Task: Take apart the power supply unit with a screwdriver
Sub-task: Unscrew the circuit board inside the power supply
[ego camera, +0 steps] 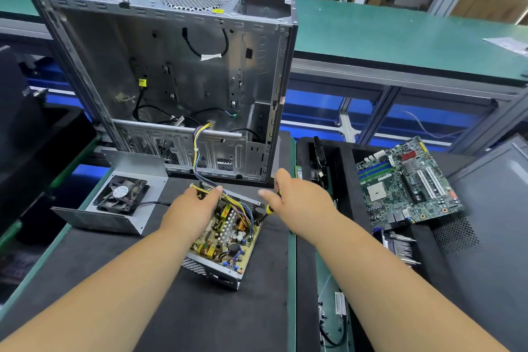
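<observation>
The opened power supply unit (pixel 225 240) lies on the black mat, its circuit board with coils and capacitors exposed in a metal base. A bundle of yellow and purple wires (pixel 200 148) runs from it up into the computer case. My left hand (pixel 194 208) grips the unit's far left corner where the wires leave it. In my right hand (pixel 297 197) is a yellow and black screwdriver (pixel 268 208), its tip pointing down at the unit's far right corner. The unit's removed cover with its fan (pixel 120 197) lies to the left.
An empty grey computer case (pixel 171 71) stands upright behind the unit. A green motherboard (pixel 405 183) rests on a black tray at the right, above a heatsink (pixel 400 248). A green conveyor belt (pixel 400 31) runs across the back.
</observation>
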Demonstrator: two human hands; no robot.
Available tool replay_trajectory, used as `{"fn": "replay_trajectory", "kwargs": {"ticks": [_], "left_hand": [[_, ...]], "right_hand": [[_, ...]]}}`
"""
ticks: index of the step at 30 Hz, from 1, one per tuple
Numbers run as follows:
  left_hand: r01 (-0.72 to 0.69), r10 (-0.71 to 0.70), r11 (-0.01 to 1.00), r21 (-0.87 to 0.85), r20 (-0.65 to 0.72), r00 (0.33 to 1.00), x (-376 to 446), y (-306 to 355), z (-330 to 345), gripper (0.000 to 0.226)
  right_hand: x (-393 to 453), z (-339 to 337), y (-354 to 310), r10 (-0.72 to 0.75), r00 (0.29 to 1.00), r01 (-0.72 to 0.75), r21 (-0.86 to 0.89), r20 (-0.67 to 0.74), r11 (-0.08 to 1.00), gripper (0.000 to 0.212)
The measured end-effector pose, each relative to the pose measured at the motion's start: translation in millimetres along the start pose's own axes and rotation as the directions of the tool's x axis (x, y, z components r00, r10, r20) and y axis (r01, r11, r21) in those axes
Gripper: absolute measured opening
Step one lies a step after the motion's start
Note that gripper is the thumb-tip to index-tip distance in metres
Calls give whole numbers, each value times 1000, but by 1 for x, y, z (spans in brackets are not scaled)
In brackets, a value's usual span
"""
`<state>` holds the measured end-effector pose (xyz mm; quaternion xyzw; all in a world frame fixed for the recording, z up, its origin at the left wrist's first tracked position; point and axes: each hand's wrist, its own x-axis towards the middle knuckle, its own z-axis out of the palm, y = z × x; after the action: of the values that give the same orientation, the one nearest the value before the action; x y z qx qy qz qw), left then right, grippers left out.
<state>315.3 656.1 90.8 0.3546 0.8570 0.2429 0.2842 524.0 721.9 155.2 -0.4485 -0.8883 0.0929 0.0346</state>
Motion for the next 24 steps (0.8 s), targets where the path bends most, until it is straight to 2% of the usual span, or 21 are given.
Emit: {"fn": "replay_trajectory", "kwargs": {"ticks": [1, 5, 9, 12, 14, 19, 24], "left_hand": [[0, 0, 1000, 1, -1, 1000, 0, 0, 0, 78], [0, 0, 1000, 1, 2, 1000, 0, 0, 0, 78], [4, -4, 1000, 5, 1, 1000, 0, 0, 0, 77], [7, -7, 1000, 5, 3, 1000, 0, 0, 0, 77], [9, -9, 1000, 4, 2, 1000, 0, 0, 0, 76], [4, -4, 1000, 23, 6, 1000, -1, 2, 0, 77], [0, -1, 1000, 27, 7, 1000, -2, 2, 0, 78]], "right_hand": [[2, 1, 0, 33, 999, -33, 9, 15, 999, 36], [5, 2, 2, 133, 989, -146, 295, 62, 944, 24], [-1, 2, 3, 87, 996, -79, 405, -1, 911, 14], [-1, 1, 4, -49, 999, 48, 363, -8, 931, 8], [-1, 1, 6, -73, 997, 77, 304, -25, 950, 7], [2, -1, 8, -42, 998, 43, 22, -53, 999, 39], [2, 4, 6, -14, 999, 22, 172, -46, 985, 17]]}}
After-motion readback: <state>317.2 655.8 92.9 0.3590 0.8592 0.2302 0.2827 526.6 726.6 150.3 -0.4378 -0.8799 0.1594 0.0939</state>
